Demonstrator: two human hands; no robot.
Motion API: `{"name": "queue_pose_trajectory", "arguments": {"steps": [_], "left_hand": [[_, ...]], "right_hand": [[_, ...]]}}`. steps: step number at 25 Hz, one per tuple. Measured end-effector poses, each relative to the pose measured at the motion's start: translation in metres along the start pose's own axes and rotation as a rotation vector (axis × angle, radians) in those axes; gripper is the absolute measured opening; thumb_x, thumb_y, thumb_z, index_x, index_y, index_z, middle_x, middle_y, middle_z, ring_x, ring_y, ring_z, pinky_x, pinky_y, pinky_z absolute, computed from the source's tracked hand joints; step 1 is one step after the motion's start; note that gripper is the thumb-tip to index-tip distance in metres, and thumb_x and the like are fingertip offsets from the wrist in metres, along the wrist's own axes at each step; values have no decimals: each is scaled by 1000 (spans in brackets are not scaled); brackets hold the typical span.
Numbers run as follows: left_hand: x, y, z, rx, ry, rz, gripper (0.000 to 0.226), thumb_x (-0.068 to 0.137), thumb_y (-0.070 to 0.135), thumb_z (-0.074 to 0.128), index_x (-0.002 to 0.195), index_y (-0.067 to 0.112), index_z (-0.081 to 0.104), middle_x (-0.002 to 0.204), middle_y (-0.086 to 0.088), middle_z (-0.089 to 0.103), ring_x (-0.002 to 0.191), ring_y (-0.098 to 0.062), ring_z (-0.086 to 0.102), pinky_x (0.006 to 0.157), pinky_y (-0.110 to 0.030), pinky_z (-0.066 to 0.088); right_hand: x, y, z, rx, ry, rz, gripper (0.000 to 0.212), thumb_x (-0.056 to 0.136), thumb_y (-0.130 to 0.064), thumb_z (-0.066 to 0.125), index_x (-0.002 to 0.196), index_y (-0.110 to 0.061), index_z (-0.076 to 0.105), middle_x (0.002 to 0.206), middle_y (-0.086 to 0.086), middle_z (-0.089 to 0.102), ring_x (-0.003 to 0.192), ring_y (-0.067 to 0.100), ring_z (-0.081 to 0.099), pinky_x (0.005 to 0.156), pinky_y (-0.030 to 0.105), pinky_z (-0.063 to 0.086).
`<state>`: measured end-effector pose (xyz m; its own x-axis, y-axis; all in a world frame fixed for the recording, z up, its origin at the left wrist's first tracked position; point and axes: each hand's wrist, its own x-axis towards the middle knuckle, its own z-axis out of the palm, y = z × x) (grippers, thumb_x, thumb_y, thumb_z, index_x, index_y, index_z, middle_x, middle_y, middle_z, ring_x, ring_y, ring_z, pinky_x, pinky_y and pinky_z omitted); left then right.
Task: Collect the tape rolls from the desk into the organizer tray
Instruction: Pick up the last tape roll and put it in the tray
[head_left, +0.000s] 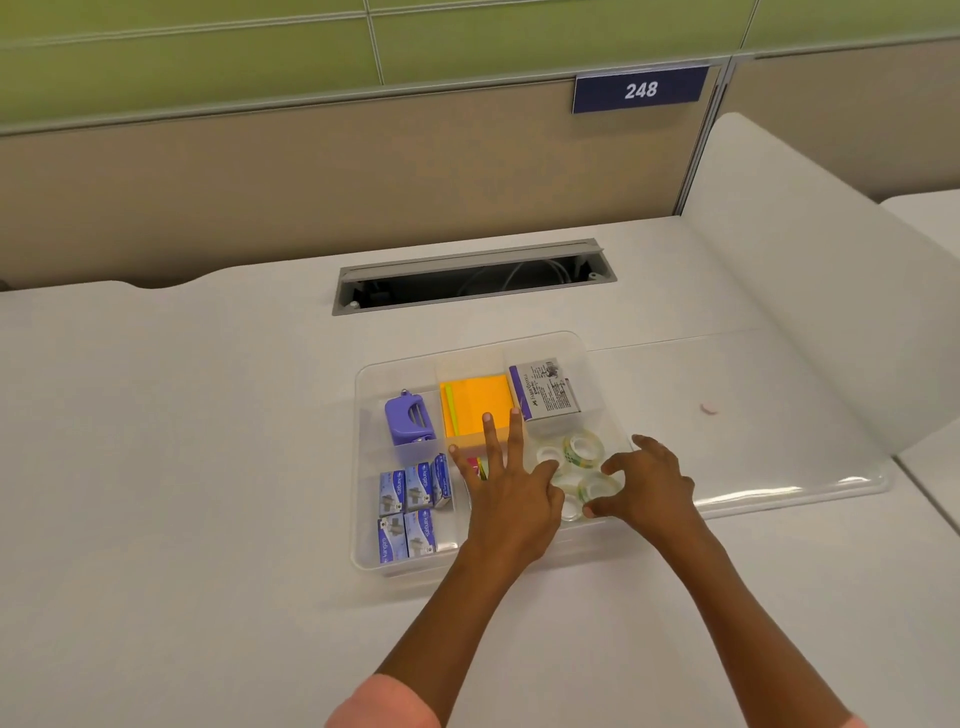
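A clear plastic organizer tray sits on the white desk, split into compartments. Several clear tape rolls lie piled in its front right compartment. My right hand curls over the near rolls, thumb and fingers closed around one tape roll. My left hand rests over the middle of the tray with fingers spread, its thumb touching the pile of rolls. Some rolls are hidden under both hands.
Other compartments hold a purple hole punch, orange sticky notes, a white and purple box and several blue staple boxes. An open cable slot lies behind the tray. A clear desk mat lies to the right.
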<state>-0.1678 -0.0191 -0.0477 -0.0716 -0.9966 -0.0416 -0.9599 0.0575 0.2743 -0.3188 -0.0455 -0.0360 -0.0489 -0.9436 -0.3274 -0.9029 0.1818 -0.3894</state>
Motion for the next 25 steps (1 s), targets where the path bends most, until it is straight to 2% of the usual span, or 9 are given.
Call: {"name": "queue_pose_trajectory", "arguments": {"steps": [3, 5, 6, 8, 10, 14, 19, 25], "left_hand": [[2, 2, 0, 63, -4, 5, 36, 91, 45, 34, 121, 34, 52, 155, -4, -19, 134, -32, -34, 96, -63, -29], [3, 3, 1, 60, 2, 0, 36, 91, 46, 35, 119, 33, 54, 155, -3, -18, 133, -30, -35, 95, -62, -30], [3, 3, 1, 53, 7, -4, 36, 90, 46, 36, 119, 33, 54, 155, -3, -17, 133, -30, -35, 95, -61, -30], [2, 3, 1, 49, 15, -12, 36, 90, 46, 36, 118, 34, 55, 155, -2, -16, 135, -30, -33, 96, -62, -29], [1, 2, 1, 56, 16, -18, 36, 91, 46, 35, 118, 34, 55, 156, -1, -16, 137, -30, -30, 97, -64, -27], [0, 3, 1, 71, 7, -26, 38, 91, 48, 33, 119, 33, 54, 156, -1, -14, 138, -32, -27, 98, -65, -26], [0, 4, 0, 68, 4, -35, 38, 91, 48, 33, 120, 34, 52, 156, -1, -15, 138, -31, -27, 99, -65, -25], [1, 3, 2, 78, 4, -40, 38, 91, 48, 32, 120, 35, 52, 156, 0, -15, 138, -31, -28, 98, -63, -27]], "right_hand": [[-5, -1, -1, -25, 65, -67, 61, 67, -42, 77, 120, -22, 56, 154, 9, 21, 144, 31, 8, 108, 56, 26], [-10, -3, 1, -63, 206, -229, 42, 78, -36, 68, 118, -27, 58, 156, 10, 17, 145, 33, 0, 109, 58, 24], [-12, -5, 3, -107, 250, -306, 33, 83, -31, 64, 115, -29, 61, 157, 10, 14, 145, 33, -5, 110, 58, 20], [-14, -6, 7, -200, 237, -369, 26, 87, -24, 59, 110, -33, 63, 159, 7, 4, 143, 34, -17, 113, 57, 11], [-13, -5, 10, -203, 206, -339, 25, 89, -19, 55, 106, -33, 66, 159, 3, -2, 142, 33, -22, 114, 57, 6], [-13, -3, 11, -153, 209, -322, 23, 89, -17, 54, 101, -29, 69, 159, 2, -4, 142, 32, -22, 115, 58, 5], [-11, -2, 10, -223, 179, -322, 25, 92, -24, 50, 111, -32, 64, 158, 2, -14, 140, 33, -27, 114, 61, 0], [-11, -3, 7, -211, 138, -331, 28, 92, -19, 49, 115, -30, 61, 158, 3, -14, 141, 34, -25, 114, 60, 2]]}}
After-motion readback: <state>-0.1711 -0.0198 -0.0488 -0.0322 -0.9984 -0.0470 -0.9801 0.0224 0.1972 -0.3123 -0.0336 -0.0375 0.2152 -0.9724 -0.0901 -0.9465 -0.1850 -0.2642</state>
